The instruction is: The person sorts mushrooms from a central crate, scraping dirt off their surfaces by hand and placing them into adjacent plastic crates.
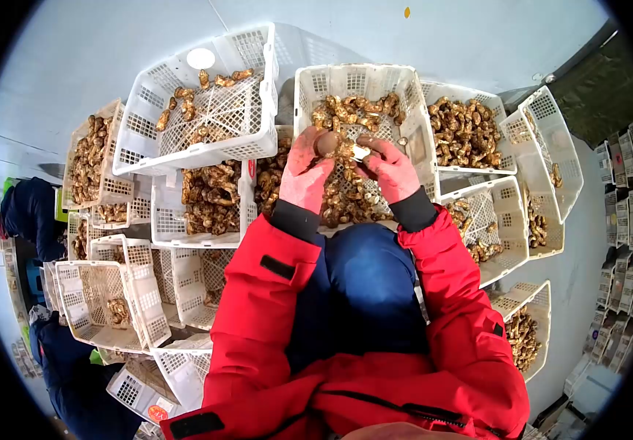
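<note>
Over a white plastic crate (304, 99), my left hand (307, 167) and my right hand (391, 170) come together around one brown mushroom (346, 149). My left fingers are closed on its left side, while the fingers of my right hand pinch it from the right. A bright white patch shows beside my right fingertips; I cannot tell if it is bare mushroom flesh or a small blade. More brown mushrooms (349, 110) lie in the crate behind and below my hands. Dirt stains the fingertips of both hands.
A tilted crate (268, 110) with few mushrooms rests on others at left. Fuller crates of mushrooms (464, 132) stand at right. Stacked crates (92, 337) fill the lower left, near people in dark clothing (34, 213). My blue-clad knee (371, 286) is against the crate's near side.
</note>
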`<state>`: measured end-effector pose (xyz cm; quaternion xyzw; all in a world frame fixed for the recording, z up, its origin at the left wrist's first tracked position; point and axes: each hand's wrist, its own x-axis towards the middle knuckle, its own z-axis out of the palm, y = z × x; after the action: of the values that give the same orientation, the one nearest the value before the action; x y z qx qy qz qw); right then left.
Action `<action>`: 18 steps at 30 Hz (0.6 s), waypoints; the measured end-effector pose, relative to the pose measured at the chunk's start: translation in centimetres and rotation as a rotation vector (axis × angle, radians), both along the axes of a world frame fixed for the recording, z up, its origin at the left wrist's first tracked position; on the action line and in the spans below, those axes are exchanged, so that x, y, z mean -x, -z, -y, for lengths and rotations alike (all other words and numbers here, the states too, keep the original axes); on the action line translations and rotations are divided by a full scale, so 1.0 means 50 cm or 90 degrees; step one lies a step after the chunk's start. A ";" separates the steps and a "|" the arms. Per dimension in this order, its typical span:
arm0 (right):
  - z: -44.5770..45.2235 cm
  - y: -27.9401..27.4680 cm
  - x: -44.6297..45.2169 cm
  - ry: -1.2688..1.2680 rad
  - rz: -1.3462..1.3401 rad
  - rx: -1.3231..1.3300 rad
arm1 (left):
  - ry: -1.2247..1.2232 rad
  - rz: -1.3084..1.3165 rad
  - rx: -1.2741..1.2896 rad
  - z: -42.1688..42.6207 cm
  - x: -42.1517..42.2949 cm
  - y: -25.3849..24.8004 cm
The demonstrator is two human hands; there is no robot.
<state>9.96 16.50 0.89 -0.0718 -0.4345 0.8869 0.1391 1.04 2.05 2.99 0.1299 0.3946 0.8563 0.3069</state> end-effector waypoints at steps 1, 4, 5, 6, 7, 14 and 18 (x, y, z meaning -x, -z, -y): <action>-0.002 0.019 0.002 -0.036 -0.029 0.033 | -0.005 0.025 -0.027 -0.002 0.000 -0.003; 0.015 0.011 0.004 -0.073 -0.019 0.077 | 0.027 -0.039 0.009 -0.005 0.001 -0.002; 0.017 0.015 0.008 -0.081 -0.020 0.081 | 0.046 -0.056 0.021 -0.004 0.003 0.000; 0.020 0.018 0.013 -0.090 -0.019 0.085 | 0.026 -0.064 0.033 -0.006 0.003 0.001; 0.022 0.020 0.017 -0.099 -0.018 0.090 | 0.025 -0.070 0.054 -0.004 0.005 0.000; 0.030 0.028 0.024 -0.001 0.068 -0.200 | -0.031 -0.255 0.200 -0.018 -0.013 -0.020; 0.024 -0.005 0.013 0.030 0.099 -0.200 | -0.080 -0.425 0.297 -0.014 -0.012 0.000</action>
<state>9.34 15.31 1.15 -0.1275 -0.5754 0.7964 0.1354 1.62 2.74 2.97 0.3033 0.6631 0.6719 0.1301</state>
